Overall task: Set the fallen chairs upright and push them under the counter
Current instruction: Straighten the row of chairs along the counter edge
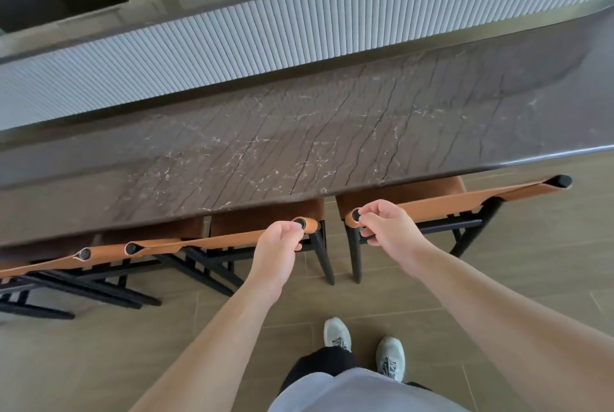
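We're standing at the near side of the counter (299,132), dark veined stone top, both arms out.

Three chairs upright in a row, seats tucked under the counter's near edge:
- right chair (432,202): tan sling back, black frame, back just proud of the counter edge.
- middle chair (232,238): same build, immediately left of it, a narrow gap between the two.
- left chair (50,262): at the far left, its back rail end close beside the middle chair's.

Our left hand (277,245) is on the right end of the middle chair's top rail, fingers curled round the tan-wrapped post just below its black cap. Our right hand (387,228) is on the left end of the right chair's top rail, thumb and fingers curled round the post next to its cap. Both hands clamped on, not loose.

Tan tiled floor (498,278) underneath; our shoes (365,348) well back from the chair legs. Ribbed grey panel (232,46) runs along the far side of the counter.
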Demonstrator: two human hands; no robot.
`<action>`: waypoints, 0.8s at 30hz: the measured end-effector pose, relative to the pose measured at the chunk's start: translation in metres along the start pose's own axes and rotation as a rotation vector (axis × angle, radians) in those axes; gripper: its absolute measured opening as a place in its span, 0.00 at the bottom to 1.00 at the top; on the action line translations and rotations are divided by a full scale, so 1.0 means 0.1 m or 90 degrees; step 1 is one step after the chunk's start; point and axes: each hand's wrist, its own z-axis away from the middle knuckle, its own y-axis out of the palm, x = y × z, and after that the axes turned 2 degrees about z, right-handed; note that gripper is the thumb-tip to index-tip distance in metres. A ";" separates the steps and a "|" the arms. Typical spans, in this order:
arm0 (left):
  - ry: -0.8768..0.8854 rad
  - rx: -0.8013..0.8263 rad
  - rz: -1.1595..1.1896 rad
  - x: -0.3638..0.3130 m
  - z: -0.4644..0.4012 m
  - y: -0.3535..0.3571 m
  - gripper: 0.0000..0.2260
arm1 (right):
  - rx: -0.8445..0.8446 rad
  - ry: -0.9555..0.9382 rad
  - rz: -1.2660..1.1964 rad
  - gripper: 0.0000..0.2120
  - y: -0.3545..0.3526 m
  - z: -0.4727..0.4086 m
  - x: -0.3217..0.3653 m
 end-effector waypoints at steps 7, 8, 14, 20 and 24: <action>0.108 0.062 -0.176 0.03 -0.26 0.15 0.02 | -0.008 -0.026 0.124 0.04 0.05 -0.18 0.07; 0.129 0.067 -0.204 0.03 -0.32 0.16 0.02 | -0.013 -0.049 0.177 0.04 0.04 -0.21 0.10; 0.340 0.034 -0.533 0.21 -0.77 0.07 0.12 | 0.009 -0.244 0.642 0.13 0.08 -0.48 0.08; 0.361 0.103 -0.665 0.30 -0.97 0.04 0.13 | 0.042 -0.303 0.940 0.15 0.18 -0.64 -0.13; 0.402 0.124 -0.735 0.36 -1.06 0.04 0.15 | 0.063 -0.347 0.985 0.21 0.18 -0.77 -0.13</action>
